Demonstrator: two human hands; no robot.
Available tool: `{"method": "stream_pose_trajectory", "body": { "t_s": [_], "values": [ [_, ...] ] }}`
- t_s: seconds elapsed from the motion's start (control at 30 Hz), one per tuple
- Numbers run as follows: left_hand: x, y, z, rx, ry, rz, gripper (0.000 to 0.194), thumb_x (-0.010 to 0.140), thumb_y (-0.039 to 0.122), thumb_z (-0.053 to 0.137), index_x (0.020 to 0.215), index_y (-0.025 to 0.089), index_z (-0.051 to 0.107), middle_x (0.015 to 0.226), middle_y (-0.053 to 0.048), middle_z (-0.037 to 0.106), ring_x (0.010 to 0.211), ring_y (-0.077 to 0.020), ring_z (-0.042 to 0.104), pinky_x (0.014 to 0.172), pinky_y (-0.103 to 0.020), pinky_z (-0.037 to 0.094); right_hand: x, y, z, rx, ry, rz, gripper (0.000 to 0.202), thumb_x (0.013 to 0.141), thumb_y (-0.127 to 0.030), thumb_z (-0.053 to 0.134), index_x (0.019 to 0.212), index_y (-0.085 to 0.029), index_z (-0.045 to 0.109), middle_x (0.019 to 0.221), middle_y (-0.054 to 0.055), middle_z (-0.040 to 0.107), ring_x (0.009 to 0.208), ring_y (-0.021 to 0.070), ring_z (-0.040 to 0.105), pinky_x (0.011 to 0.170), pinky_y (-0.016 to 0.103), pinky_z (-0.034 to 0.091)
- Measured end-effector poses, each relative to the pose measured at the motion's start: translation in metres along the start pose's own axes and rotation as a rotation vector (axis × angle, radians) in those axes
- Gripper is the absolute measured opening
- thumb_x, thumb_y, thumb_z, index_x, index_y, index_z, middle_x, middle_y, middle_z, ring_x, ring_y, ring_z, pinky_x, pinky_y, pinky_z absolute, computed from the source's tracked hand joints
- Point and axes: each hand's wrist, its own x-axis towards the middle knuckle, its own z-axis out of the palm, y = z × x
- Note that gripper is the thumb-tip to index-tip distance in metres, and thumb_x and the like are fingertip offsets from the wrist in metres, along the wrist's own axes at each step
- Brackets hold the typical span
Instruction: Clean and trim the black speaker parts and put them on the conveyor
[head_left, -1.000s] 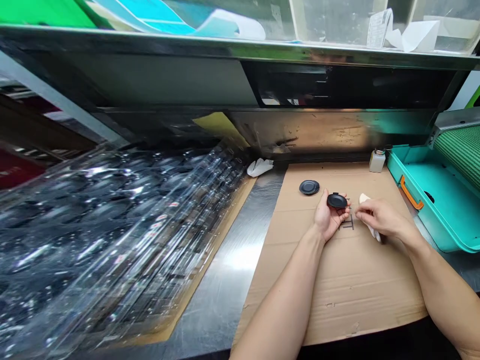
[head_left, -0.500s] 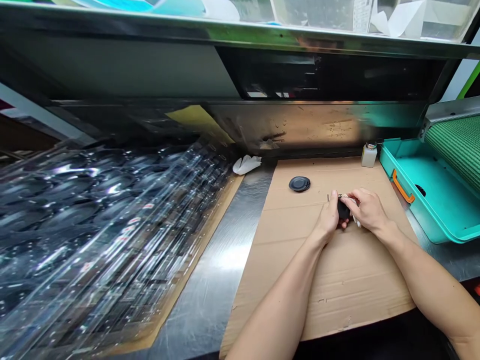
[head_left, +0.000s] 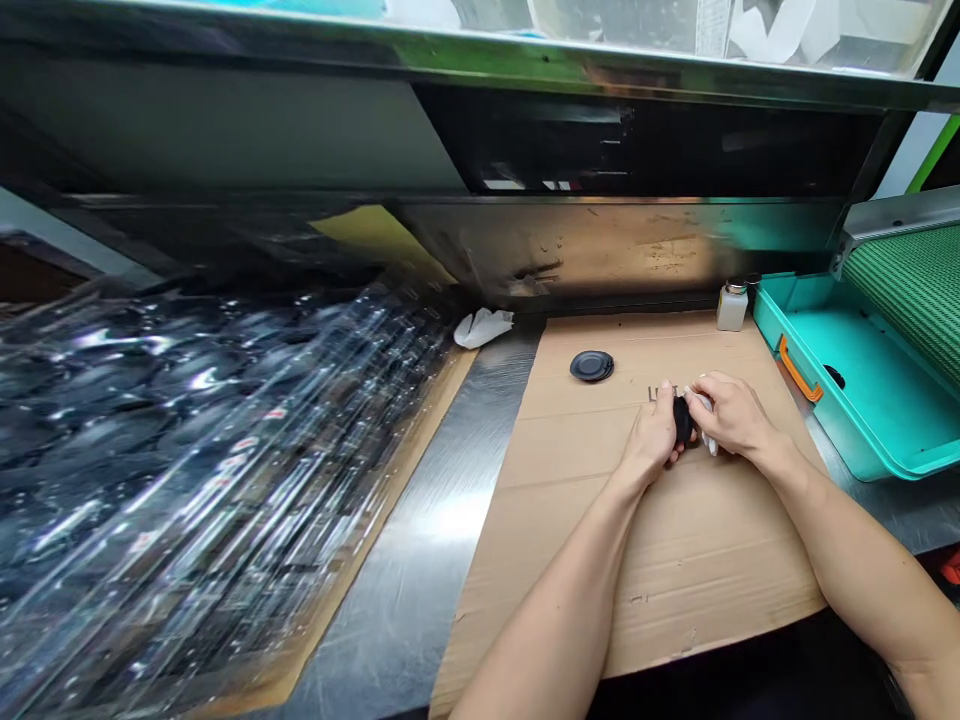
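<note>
A big flat piece of brown cardboard (head_left: 555,540) lies on the shiny metal worktop (head_left: 405,540). Above the middle of the cardboard, the left hand (head_left: 654,435) holds a small black piece (head_left: 682,420). It is dull and dark and tipped up on its side, and the hands hide part of it. The left fingers are closed around it. The right hand (head_left: 735,415) is just beside it, its fingers pinched on a white cloth (head_left: 709,438).

Left of the cardboard are lots of clear, shiny plastic trays (head_left: 187,450), but they look blurry. Right of it is a blue-green bin (head_left: 885,385) with an orange handle (head_left: 799,370). On the far part of the cardboard sit a flat, round black part (head_left: 592,366) and a little bottle (head_left: 732,308). Past its far left corner is a crumpled white wipe (head_left: 484,328). Behind the cardboard stands a scratched metal wall (head_left: 637,250), with a shelf (head_left: 525,72) higher up.
</note>
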Motion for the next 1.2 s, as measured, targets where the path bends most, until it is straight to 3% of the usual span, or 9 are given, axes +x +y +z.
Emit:
{"method": "stream_pose_trajectory", "body": {
  "t_s": [0.27,0.67,0.9,1.07,1.2],
  "values": [
    [0.001,0.001,0.001,-0.024,0.02,-0.042,0.079,0.091,0.077,0.019,0.059,0.017,0.059,0.05,-0.006,0.058,0.031,-0.0105,0.042,0.031,-0.023,0.029,0.0,0.001,-0.002,-0.02,-0.036,-0.014,0.017,0.092,-0.026,0.054,0.077,-0.021,0.06,0.078,0.001,0.061,0.072,0.0149,0.052,0.069,0.026,0.034],
    [0.003,-0.002,0.0,0.098,0.036,0.016,0.074,0.093,0.072,0.027,0.054,0.018,0.059,0.047,-0.007,0.057,0.035,-0.0141,0.046,0.038,-0.027,0.032,0.002,-0.003,0.001,-0.204,-0.083,-0.094,0.019,0.094,-0.024,0.051,0.079,-0.021,0.063,0.085,0.005,0.066,0.082,0.0186,0.058,0.071,0.028,0.036],
    [0.004,-0.006,-0.001,0.155,0.015,0.094,0.074,0.097,0.063,0.024,0.049,0.019,0.059,0.042,-0.006,0.053,0.038,-0.0144,0.048,0.047,-0.026,0.038,0.001,-0.006,-0.002,-0.195,-0.154,0.012,0.022,0.092,-0.025,0.056,0.071,-0.022,0.063,0.081,0.005,0.068,0.074,0.0185,0.058,0.066,0.029,0.036],
    [0.006,-0.009,0.001,0.155,0.049,0.108,0.072,0.099,0.06,0.024,0.048,0.019,0.056,0.043,-0.006,0.054,0.042,-0.0149,0.05,0.048,-0.026,0.036,0.0,-0.005,0.001,-0.142,-0.07,-0.051,0.022,0.094,-0.022,0.052,0.075,-0.021,0.064,0.081,0.005,0.066,0.079,0.0177,0.059,0.073,0.028,0.038],
    [0.008,-0.009,0.001,0.185,0.069,0.093,0.071,0.098,0.061,0.028,0.046,0.02,0.054,0.042,-0.007,0.053,0.044,-0.0161,0.051,0.049,-0.027,0.035,-0.001,-0.004,0.005,-0.165,-0.097,0.013,0.022,0.093,-0.025,0.055,0.072,-0.021,0.064,0.077,0.004,0.065,0.073,0.0168,0.057,0.068,0.028,0.037]
  ]
}}
